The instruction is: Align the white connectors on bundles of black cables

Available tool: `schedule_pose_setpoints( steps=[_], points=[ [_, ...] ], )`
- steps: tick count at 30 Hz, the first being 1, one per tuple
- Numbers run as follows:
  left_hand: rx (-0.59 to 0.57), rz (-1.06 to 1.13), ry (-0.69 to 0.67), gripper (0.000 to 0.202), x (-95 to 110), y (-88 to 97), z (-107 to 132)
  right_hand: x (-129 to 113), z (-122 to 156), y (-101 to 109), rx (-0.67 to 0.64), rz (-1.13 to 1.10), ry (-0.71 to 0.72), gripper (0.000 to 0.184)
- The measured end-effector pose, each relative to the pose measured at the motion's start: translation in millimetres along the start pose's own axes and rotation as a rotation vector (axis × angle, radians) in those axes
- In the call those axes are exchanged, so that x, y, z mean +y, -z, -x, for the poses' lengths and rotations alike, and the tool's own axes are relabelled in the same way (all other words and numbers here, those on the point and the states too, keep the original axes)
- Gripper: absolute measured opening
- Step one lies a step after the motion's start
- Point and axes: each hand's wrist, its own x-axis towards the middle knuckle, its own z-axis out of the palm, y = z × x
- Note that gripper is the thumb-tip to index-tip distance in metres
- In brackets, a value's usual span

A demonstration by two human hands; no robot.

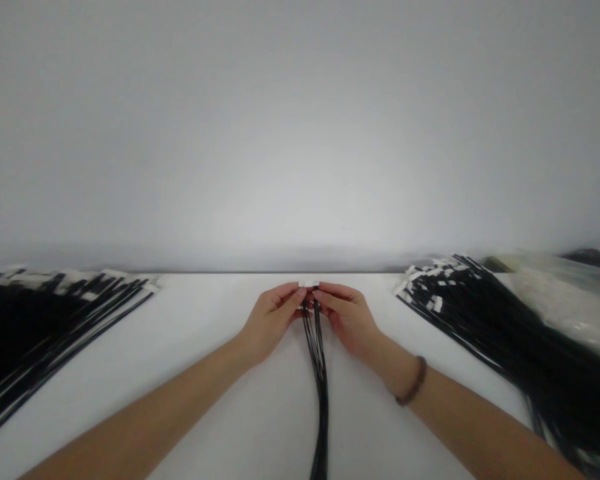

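A thin bundle of black wires (321, 373) runs from the bottom edge up the middle of the white table (220, 313), ending in a small white connector (309, 285). My left hand (273, 317) and my right hand (346, 313) meet at that far end, fingertips pinched on the connector from either side. Both hands rest low on the table. A dark bracelet (413, 382) circles my right wrist.
A large pile of black wires with white connectors (485, 320) lies at the right. Another pile of black wires (35, 327) spreads over the left. Clear plastic bags (560, 293) sit at the far right. A plain pale wall stands behind the table's far edge.
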Motion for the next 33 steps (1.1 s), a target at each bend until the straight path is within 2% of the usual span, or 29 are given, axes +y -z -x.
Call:
schedule_pose_setpoints(
  steps=[9, 33],
  points=[
    [-0.007, -0.006, -0.012, 0.020, -0.9, 0.2, -0.1, -0.8, 0.8, -0.4, 0.041, -0.004, -0.023, 0.017],
    [0.020, 0.001, -0.024, 0.022, -2.2, -0.5, -0.1, -1.3, 0.9, -1.1, 0.000, -0.005, -0.011, 0.019]
  ],
)
